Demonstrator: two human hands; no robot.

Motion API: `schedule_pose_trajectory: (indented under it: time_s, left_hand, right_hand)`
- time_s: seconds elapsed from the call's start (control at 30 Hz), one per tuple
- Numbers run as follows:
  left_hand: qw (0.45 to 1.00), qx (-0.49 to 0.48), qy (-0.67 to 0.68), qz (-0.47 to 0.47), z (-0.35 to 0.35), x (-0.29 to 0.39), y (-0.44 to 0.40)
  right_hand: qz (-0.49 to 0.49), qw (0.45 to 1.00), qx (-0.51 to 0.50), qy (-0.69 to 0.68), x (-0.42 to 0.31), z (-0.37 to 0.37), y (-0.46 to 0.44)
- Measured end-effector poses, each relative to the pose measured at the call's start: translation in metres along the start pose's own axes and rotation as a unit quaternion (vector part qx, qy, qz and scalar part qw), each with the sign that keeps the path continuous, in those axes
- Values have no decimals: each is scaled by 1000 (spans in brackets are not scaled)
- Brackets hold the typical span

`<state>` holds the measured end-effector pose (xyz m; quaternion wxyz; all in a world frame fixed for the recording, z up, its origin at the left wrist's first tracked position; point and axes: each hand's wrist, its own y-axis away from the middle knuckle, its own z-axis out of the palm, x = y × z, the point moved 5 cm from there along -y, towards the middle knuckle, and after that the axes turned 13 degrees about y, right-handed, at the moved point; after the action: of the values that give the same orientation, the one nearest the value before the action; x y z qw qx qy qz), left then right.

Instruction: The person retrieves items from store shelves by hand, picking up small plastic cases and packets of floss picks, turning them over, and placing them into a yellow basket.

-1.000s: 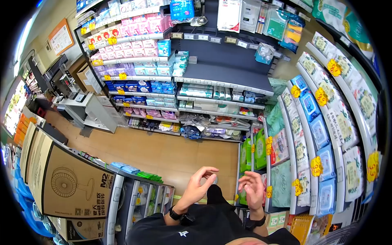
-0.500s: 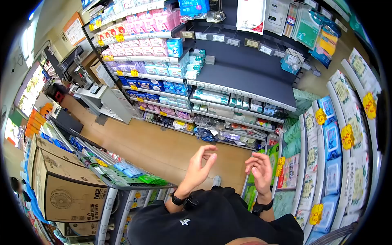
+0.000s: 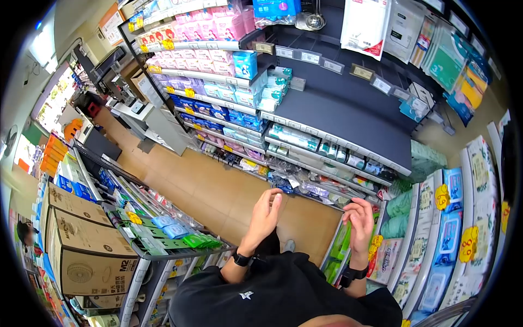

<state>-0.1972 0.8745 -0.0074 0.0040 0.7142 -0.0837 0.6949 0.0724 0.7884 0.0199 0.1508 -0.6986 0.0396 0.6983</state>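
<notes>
My left hand (image 3: pixel 265 215) is raised in front of my body above the floor. Its fingers are loosely bent, and nothing shows in it. To the right, my right hand (image 3: pixel 359 226) hangs in the air with its fingers apart and slightly curled, also without anything in it. The nearest goods to it are green packs (image 3: pixel 342 241) and a pink-and-white pack (image 3: pixel 386 260) on the right-hand shelves; I see no contact. Black bands are on both wrists.
A dark shelf unit (image 3: pixel 343 117) with pink and blue packs (image 3: pixel 245 65) stands ahead. On the right, shelves hold blue wipe packs (image 3: pixel 448 237). At left, a fan carton (image 3: pixel 92 256) tops a low rack. The tan floor (image 3: pixel 218 191) runs between them. A person's head (image 3: pixel 24 231) shows far left.
The view has turned a little, so the shelves ahead look closer and shifted right. My left hand's fingers have drawn closer together; my right hand has moved slightly right.
</notes>
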Motion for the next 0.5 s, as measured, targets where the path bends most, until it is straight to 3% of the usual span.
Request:
schedule_pose_trajectory:
  time_s: [0.17,0.33,0.4,0.5]
  left_hand:
    - [999,25,-23,4,-11,-23,-48]
    - [999,-17,-43,5,-5,-14,-130]
    - [990,-60,-108,68,-2,-20,-170]
    - [988,-63,-119,75,4,-41,-231]
  right_hand:
    - [4,1000,-28,3,-5,23,-39]
    - [-20,1000,-7,13,-1,29,-85]
    - [-24,1000,1,17,-4,36,-107]
    - [-31,999,12,33,-2,49,-133]
